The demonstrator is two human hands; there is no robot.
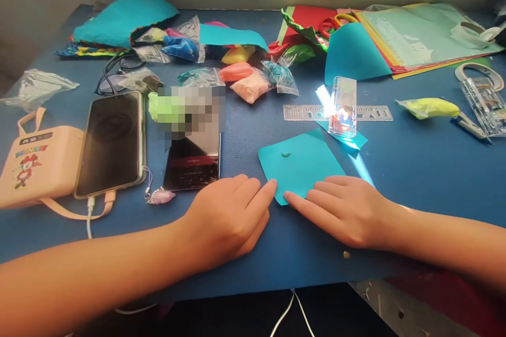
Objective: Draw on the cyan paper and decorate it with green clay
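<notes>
A blue square of paper (304, 163) lies on the blue table, with a small dark green mark or piece (285, 155) near its upper left. My left hand (233, 213) rests at the paper's lower left edge, its index fingertip touching the corner and its other fingers curled. My right hand (342, 208) lies at the lower right side, index finger pointing to the paper's near corner and the other fingers folded together. Whether either hand has something under its fingers is hidden. Behind the paper a clear plastic box (343, 105) stands on a transparent ruler (375, 112).
A dark phone (193, 160) lies beside my left hand; another phone (110, 142) and a pink power bank (43, 163) are further left. Bagged clay (251, 84) and coloured sheets (427, 37) lie behind. A pen (470, 126) and tape (480, 76) are at right.
</notes>
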